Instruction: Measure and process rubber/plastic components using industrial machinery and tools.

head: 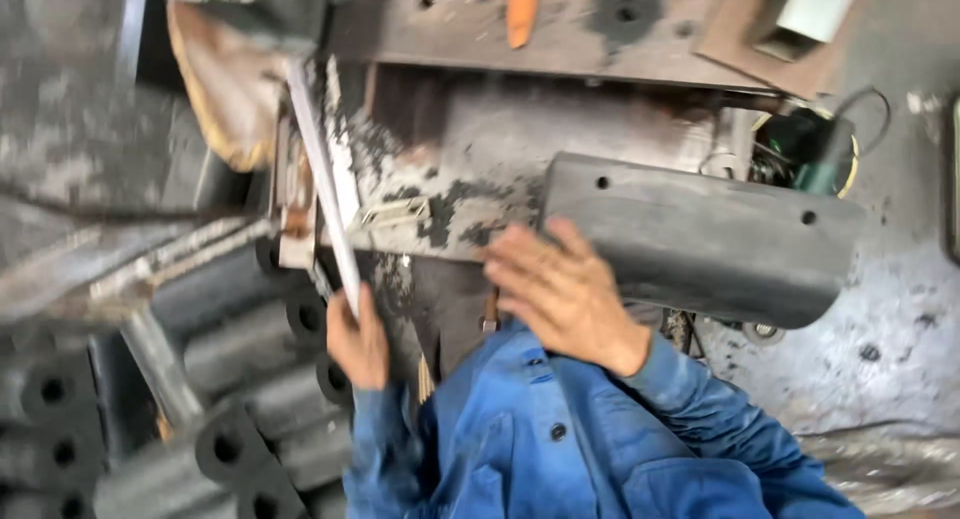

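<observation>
My left hand (pixel 357 341) grips the lower end of a long flat metal strip (pixel 322 174), which runs up and to the left across a worn steel bench (pixel 470 144). Fingers apart and back up, my right hand (pixel 562 291) rests at the left end of a big black rubber block (pixel 700 241) with small holes along its top. The hand touches the block's edge but does not close round it. Blue sleeves and a blue shirt front (pixel 560 439) fill the bottom of the view.
Several black rubber cylinders with centre holes (pixel 230 444) are stacked at lower left. An orange tool handle (pixel 521 9) lies on a drilled steel plate at the top. A brown cloth (pixel 225 89) hangs at upper left. Green and black wires (pixel 810 144) sit at right.
</observation>
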